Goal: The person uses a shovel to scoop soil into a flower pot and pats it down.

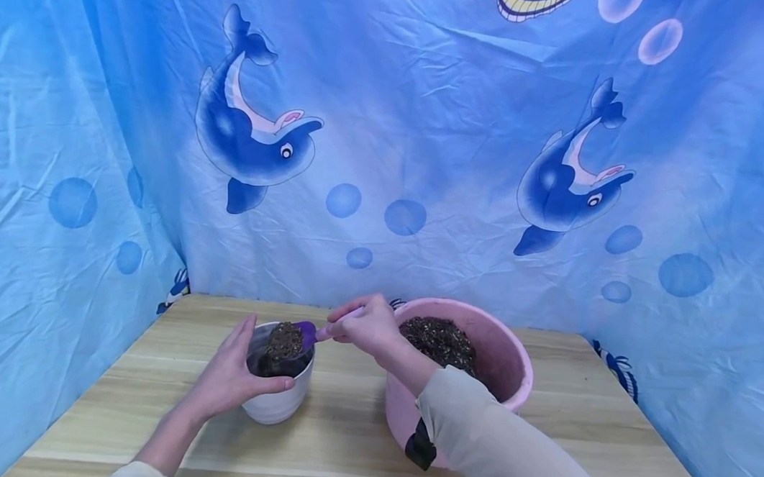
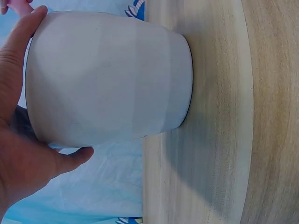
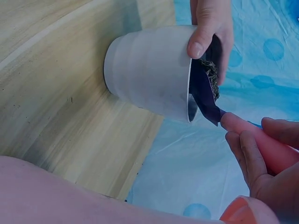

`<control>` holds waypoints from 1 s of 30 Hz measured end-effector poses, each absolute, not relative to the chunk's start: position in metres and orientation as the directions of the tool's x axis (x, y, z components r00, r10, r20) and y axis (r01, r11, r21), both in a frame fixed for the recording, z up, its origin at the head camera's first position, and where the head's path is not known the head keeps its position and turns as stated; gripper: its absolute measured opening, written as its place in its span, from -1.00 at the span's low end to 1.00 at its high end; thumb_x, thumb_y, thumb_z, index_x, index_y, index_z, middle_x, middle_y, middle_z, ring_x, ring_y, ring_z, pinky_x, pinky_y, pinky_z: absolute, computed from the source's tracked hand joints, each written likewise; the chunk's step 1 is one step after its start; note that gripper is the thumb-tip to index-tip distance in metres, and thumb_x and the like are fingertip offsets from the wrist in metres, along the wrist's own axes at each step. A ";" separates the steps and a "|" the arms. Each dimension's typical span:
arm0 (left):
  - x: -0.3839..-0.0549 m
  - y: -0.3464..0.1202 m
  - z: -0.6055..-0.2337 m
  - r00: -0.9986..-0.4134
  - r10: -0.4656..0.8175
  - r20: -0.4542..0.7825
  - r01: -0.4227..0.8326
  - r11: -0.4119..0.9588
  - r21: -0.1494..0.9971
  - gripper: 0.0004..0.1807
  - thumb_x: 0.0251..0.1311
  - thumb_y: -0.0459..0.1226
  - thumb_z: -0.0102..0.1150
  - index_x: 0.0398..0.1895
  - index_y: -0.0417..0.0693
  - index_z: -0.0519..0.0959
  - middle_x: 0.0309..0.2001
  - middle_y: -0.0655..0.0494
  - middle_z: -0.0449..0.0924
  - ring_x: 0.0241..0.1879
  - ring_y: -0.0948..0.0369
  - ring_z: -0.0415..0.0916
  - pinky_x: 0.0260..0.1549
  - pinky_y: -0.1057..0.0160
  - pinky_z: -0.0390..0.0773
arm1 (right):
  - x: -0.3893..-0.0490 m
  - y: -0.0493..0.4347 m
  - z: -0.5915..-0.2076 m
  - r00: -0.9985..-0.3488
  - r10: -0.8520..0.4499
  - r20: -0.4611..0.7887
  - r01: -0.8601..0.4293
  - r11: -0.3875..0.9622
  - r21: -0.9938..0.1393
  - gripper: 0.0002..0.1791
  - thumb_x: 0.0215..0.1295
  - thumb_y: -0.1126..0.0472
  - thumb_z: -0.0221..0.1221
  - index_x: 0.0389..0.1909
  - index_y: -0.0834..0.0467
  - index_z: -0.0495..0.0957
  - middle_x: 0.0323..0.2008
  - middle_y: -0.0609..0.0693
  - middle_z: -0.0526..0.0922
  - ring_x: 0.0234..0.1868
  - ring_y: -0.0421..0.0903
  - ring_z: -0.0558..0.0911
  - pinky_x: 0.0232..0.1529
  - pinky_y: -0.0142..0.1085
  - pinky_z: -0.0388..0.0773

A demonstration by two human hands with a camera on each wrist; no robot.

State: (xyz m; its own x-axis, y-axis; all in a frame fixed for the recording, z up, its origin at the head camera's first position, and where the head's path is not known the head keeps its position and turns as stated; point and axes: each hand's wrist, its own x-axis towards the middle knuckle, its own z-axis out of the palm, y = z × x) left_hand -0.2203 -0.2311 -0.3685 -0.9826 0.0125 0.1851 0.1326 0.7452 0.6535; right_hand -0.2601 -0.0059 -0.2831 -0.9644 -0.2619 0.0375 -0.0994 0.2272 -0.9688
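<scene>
A white flowerpot (image 1: pixel 276 408) stands upright on the left of the table. My left hand (image 1: pixel 235 376) grips it by the rim, with the thumb on the near right side and the fingers on the far left. In my right hand (image 1: pixel 372 329) is a small trowel (image 1: pixel 308 335), held by its pink handle (image 3: pixel 254 139). Its purple blade reaches over the pot's opening, loaded with a mound of dark soil (image 1: pixel 284 341). The right wrist view shows that blade dipping at the rim, beside the left thumb. Dark lining shows inside the pot.
A large pink bucket (image 1: pixel 405 416) with dark potting soil (image 1: pixel 440 339) in it stands on the right, under my right forearm. Both rest on a wooden table (image 1: pixel 339 438). Behind and beside it hangs a blue dolphin-print curtain (image 1: pixel 419 139).
</scene>
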 end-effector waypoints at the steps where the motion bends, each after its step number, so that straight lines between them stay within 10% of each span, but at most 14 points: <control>1: -0.221 -0.231 -0.369 -0.983 0.011 0.182 0.129 0.748 0.651 0.53 -0.31 0.29 0.45 0.51 -0.27 -0.31 0.48 -0.39 -0.27 0.40 -0.38 -0.20 0.23 -0.43 0.01 | -0.261 -0.006 -0.284 -0.965 -0.259 0.040 -0.107 0.250 -0.962 -0.81 -0.11 0.45 0.39 -0.38 0.29 0.69 -0.51 0.07 0.73 -0.43 -0.07 0.72 -0.27 -0.28 0.68; 16: -0.227 -0.228 -0.369 -0.988 -0.003 0.157 0.098 0.767 0.633 0.50 -0.32 0.31 0.45 0.49 -0.36 -0.20 0.47 -0.39 -0.15 0.39 -0.33 -0.15 0.21 -0.42 0.11 | -0.266 -0.005 -0.284 -0.948 -0.296 0.119 -0.262 0.509 -0.820 -0.86 -0.15 0.27 0.49 -0.53 0.05 0.72 -0.57 -0.16 0.69 -0.43 -0.21 0.62 -0.35 -0.33 0.55; 30: -0.227 -0.228 -0.372 -0.985 0.001 0.172 0.111 0.770 0.628 0.51 -0.33 0.32 0.43 0.48 -0.40 -0.19 0.46 -0.42 -0.15 0.38 -0.35 -0.14 0.22 -0.42 0.10 | -0.262 0.022 -0.268 -0.933 -0.350 0.087 -0.237 0.411 -0.880 -0.80 -0.11 0.24 0.47 -0.38 0.12 0.73 -0.51 -0.04 0.74 -0.30 -0.16 0.66 -0.22 -0.31 0.59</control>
